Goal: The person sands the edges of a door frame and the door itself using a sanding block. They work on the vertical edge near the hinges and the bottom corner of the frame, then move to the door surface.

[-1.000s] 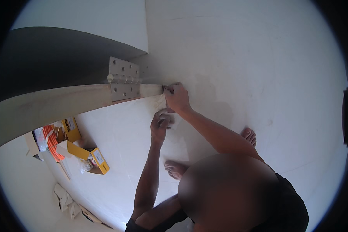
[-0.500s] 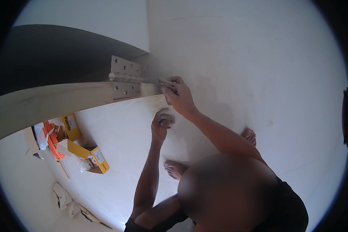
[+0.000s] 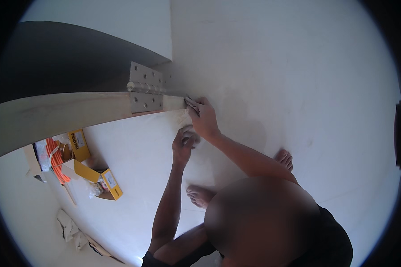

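My right hand [image 3: 204, 119] is closed on a small folded grey sheet [image 3: 191, 103] that looks like sandpaper. It presses this against the end of the pale door edge [image 3: 67, 110], to the right of a metal butt hinge [image 3: 146, 91]. One hinge leaf lies on that edge; the other stands up behind the knuckle, with screw holes showing. Just below the right hand, my left hand [image 3: 182, 141] hangs near the door's corner, its dusty fingers loosely bent and apart, with nothing visible in them.
On the floor at left stand an open yellow box [image 3: 103, 180] and another yellow box [image 3: 79, 144] beside a bundle of orange cord [image 3: 57, 155]. Pale cloth [image 3: 67, 226] lies farther down. My bare feet [image 3: 199, 196] are on the white floor below my hands.
My right hand has come down slightly, and the grey sheet now sits against the door edge. My left hand has shifted a little up and left. The whole view has moved slightly.
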Demonstrator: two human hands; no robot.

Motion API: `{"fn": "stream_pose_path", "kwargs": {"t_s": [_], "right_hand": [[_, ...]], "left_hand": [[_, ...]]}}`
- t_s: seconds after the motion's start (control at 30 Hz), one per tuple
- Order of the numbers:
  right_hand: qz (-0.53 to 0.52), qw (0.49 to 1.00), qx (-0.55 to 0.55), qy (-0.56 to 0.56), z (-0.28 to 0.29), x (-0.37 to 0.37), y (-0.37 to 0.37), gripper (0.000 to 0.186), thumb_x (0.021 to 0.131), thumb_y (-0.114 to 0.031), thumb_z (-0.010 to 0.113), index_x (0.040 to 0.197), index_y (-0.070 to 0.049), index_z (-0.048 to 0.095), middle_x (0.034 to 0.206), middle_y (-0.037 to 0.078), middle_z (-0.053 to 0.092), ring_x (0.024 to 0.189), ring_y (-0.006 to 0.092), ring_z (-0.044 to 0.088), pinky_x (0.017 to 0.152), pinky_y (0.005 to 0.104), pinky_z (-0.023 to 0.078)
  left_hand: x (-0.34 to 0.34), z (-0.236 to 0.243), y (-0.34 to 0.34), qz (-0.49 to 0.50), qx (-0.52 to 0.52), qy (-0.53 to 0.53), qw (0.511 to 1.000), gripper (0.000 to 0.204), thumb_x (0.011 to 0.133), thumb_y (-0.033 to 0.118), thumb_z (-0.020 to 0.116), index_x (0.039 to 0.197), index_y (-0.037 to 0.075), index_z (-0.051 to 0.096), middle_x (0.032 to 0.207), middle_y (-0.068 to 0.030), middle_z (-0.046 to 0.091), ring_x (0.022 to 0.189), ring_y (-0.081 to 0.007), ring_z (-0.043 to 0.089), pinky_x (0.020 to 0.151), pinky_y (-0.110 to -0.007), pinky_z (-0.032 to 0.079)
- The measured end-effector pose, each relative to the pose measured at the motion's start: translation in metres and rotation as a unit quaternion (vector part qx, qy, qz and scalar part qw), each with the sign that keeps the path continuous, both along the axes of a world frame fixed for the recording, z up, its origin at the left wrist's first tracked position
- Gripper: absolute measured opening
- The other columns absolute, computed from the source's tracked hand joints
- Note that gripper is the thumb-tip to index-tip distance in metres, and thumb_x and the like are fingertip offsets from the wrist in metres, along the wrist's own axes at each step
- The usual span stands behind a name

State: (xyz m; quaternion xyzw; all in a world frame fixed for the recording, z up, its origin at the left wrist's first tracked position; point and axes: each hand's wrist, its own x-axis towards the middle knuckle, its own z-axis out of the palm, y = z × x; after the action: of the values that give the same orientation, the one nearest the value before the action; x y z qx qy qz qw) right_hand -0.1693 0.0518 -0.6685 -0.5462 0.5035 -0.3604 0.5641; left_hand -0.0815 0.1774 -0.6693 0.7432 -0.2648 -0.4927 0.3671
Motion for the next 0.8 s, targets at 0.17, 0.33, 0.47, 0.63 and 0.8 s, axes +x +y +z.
{"fn": "stream_pose_path", "kwargs": {"t_s": [0.17,0.33,0.47,0.63,0.8], "right_hand": [[0.023,0.998,0.031,0.054,-0.003,0.012,0.006,0.031,0.090,-0.015,0.063,0.116,0.001,0.070,0.100,0.021,0.061,0.089,0.0376,0.061,0.079,0.0449,0.049],[-0.016,0.997,-0.029,0.072,-0.022,-0.006,0.001,0.026,0.090,-0.013,0.063,0.111,0.001,0.070,0.099,0.016,0.062,0.082,0.0293,0.062,0.074,0.0373,0.049],[-0.002,0.999,-0.021,0.036,0.007,0.011,0.003,0.027,0.091,-0.012,0.061,0.113,0.001,0.070,0.100,0.016,0.062,0.085,0.0306,0.063,0.075,0.0382,0.049],[-0.032,0.997,-0.057,0.042,0.000,0.004,0.005,0.022,0.091,-0.013,0.061,0.102,0.005,0.069,0.099,0.018,0.062,0.085,0.0333,0.062,0.075,0.0409,0.049],[-0.032,0.999,-0.039,0.002,0.008,0.009,0.008,0.021,0.091,-0.014,0.062,0.088,0.007,0.065,0.097,0.019,0.061,0.083,0.0346,0.061,0.074,0.0424,0.048]], "left_hand": [[0.003,-0.001,0.006,0.006,-0.022,-0.006,1.000,0.040,0.091,0.012,0.061,0.129,0.002,0.056,0.094,-0.0086,0.069,0.083,-0.0163,0.070,0.063,-0.028,0.055],[-0.007,-0.005,-0.008,-0.021,-0.017,-0.002,1.000,0.039,0.090,0.011,0.061,0.127,0.002,0.057,0.094,-0.0093,0.070,0.082,-0.0170,0.070,0.063,-0.030,0.057],[0.004,-0.011,0.008,0.012,-0.019,-0.021,1.000,0.039,0.089,0.011,0.061,0.127,0.001,0.058,0.095,-0.0105,0.071,0.082,-0.0179,0.071,0.063,-0.031,0.058],[-0.003,-0.001,0.000,-0.014,-0.038,-0.017,0.999,0.039,0.090,0.011,0.061,0.127,0.001,0.057,0.095,-0.0109,0.071,0.081,-0.0177,0.071,0.062,-0.030,0.058],[-0.001,-0.003,0.004,-0.011,-0.051,-0.018,0.998,0.040,0.090,0.012,0.062,0.128,0.002,0.057,0.095,-0.0102,0.070,0.081,-0.0169,0.070,0.062,-0.030,0.057]]}}
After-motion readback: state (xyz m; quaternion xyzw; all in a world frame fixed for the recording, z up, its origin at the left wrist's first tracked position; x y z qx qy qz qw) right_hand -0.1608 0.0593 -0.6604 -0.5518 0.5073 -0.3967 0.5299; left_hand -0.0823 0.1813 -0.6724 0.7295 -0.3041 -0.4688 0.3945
